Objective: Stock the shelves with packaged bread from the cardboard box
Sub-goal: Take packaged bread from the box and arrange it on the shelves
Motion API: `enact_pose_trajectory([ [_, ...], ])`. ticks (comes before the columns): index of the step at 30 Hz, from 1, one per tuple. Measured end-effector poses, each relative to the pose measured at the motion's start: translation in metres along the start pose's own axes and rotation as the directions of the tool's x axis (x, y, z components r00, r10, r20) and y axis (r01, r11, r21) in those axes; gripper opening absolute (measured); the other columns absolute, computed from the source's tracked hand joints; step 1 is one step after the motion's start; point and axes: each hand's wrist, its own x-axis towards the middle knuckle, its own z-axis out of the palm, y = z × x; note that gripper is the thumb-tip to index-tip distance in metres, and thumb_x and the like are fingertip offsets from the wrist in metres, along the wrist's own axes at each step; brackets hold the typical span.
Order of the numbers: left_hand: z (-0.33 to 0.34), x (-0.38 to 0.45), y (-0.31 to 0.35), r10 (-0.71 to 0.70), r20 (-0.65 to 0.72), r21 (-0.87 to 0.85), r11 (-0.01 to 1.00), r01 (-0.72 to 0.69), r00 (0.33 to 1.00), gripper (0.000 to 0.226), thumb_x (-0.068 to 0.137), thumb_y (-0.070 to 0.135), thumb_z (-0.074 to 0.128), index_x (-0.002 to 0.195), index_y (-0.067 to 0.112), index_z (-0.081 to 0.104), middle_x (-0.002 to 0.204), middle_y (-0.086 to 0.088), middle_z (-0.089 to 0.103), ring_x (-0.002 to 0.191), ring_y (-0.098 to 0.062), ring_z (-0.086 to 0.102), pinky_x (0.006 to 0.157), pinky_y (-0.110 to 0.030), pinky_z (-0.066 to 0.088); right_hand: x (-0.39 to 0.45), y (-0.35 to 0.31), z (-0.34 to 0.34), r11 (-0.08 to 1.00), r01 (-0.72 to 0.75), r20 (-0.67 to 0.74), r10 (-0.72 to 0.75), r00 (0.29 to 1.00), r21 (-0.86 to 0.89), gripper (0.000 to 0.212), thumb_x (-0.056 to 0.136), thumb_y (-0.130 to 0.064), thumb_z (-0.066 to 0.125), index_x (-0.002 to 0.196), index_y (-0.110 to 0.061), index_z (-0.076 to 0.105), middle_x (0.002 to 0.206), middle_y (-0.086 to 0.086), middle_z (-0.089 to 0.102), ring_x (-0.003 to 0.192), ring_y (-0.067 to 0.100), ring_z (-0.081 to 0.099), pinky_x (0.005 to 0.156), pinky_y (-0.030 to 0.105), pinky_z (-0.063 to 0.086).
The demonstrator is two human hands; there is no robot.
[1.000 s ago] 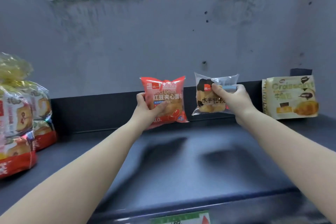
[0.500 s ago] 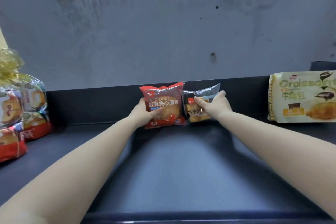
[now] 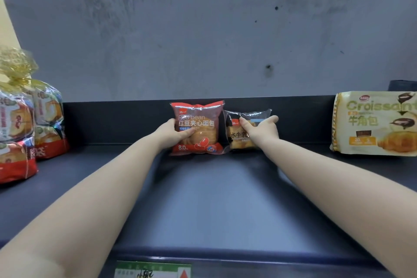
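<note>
From the head camera: the left hand [image 3: 174, 134] is gripping the red bread pack [image 3: 197, 127] by its left side, and the right hand [image 3: 262, 132] is pinching the clear bread pack [image 3: 234, 135] near its top. Both packs are standing upright, touching side by side, against the back edge of the shelf [image 3: 203, 198]. Each hand is sitting outside its pack, so letting go looks simple. Toast bags [image 3: 27, 124] are sitting at the left edge, a croissant bag [image 3: 374, 124] at the right, both well apart.

two upright bread packs, red [image 3: 198, 127] in left hand [image 3: 172, 133], clear [image 3: 239, 135] in right hand [image 3: 262, 131]
</note>
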Motion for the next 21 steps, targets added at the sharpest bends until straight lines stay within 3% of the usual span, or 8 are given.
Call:
enact_pose_trajectory([
  [5,-0.004,-0.002,0.001,-0.039,-0.052,0.008,0.999,0.040,0.998,0.072,0.078,0.043,0.072,0.132,0.010,0.039,0.126,-0.005,0.057,0.112,-0.022,0.057,0.090,-0.033,0.048,0.000,-0.005,-0.001,0.999,-0.009,-0.056,0.006,0.998,-0.041,0.088,0.075,-0.053,0.070,0.129,0.001,0.027,0.141,0.019,0.034,0.130,0.035,0.035,0.106,0.038,0.032],
  [9,-0.006,-0.010,0.012,0.026,-0.124,0.057,0.998,-0.019,0.992,0.099,0.073,0.043,0.076,0.145,0.011,0.016,0.140,-0.008,0.045,0.124,-0.025,0.049,0.103,-0.038,0.042,-0.007,-0.015,-0.010,0.999,0.027,-0.093,-0.032,0.995,-0.047,0.100,0.075,-0.046,0.073,0.143,-0.003,0.013,0.150,0.015,0.019,0.137,0.033,0.020,0.111,0.039,0.024],
  [12,-0.014,-0.025,0.022,0.067,-0.284,0.126,0.992,-0.032,0.956,0.106,0.074,0.051,0.071,0.150,0.014,0.006,0.152,-0.009,0.029,0.137,-0.028,0.035,0.109,-0.044,0.035,-0.019,-0.025,-0.018,0.977,0.212,-0.184,-0.214,0.959,-0.032,0.088,0.080,-0.035,0.071,0.144,-0.008,0.017,0.152,0.009,0.016,0.140,0.028,0.013,0.109,0.041,0.025],
  [13,-0.020,-0.031,0.026,0.109,-0.356,0.165,0.985,-0.053,0.928,0.098,0.076,0.052,0.069,0.148,0.015,0.014,0.146,-0.009,0.037,0.133,-0.028,0.040,0.105,-0.044,0.038,-0.023,-0.029,-0.021,0.943,0.329,-0.198,-0.333,0.922,-0.058,0.077,0.082,-0.030,0.069,0.141,-0.009,0.025,0.148,0.008,0.023,0.138,0.027,0.017,0.106,0.040,0.028],
  [15,-0.036,-0.048,0.032,0.223,-0.461,0.239,0.963,-0.122,0.859,0.066,0.080,0.050,0.065,0.132,0.017,0.042,0.110,-0.003,0.057,0.108,-0.024,0.057,0.090,-0.040,0.047,-0.033,-0.043,-0.026,0.817,0.557,-0.145,-0.576,0.805,-0.151,0.047,0.086,-0.023,0.064,0.127,-0.011,0.045,0.133,0.006,0.041,0.128,0.025,0.032,0.100,0.040,0.035],
  [17,-0.056,-0.070,0.033,0.321,-0.490,0.322,0.931,-0.174,0.811,0.039,0.083,0.046,0.064,0.109,0.018,0.056,0.081,0.005,0.053,0.083,-0.020,0.058,0.076,-0.034,0.047,-0.043,-0.059,-0.026,0.662,0.715,0.019,-0.731,0.682,-0.225,0.025,0.088,-0.024,0.060,0.110,-0.013,0.057,0.115,0.003,0.053,0.114,0.021,0.044,0.094,0.039,0.041],
  [21,-0.099,-0.123,0.016,0.498,-0.452,0.667,0.740,-0.090,0.740,0.026,0.085,0.039,0.063,0.099,0.018,0.061,0.080,0.005,0.055,0.074,-0.017,0.052,0.070,-0.030,0.039,-0.071,-0.091,-0.011,0.358,0.886,0.284,-0.853,0.439,-0.294,0.020,0.088,-0.030,0.058,0.101,-0.015,0.060,0.103,-0.001,0.058,0.103,0.018,0.049,0.078,0.030,0.038],
])
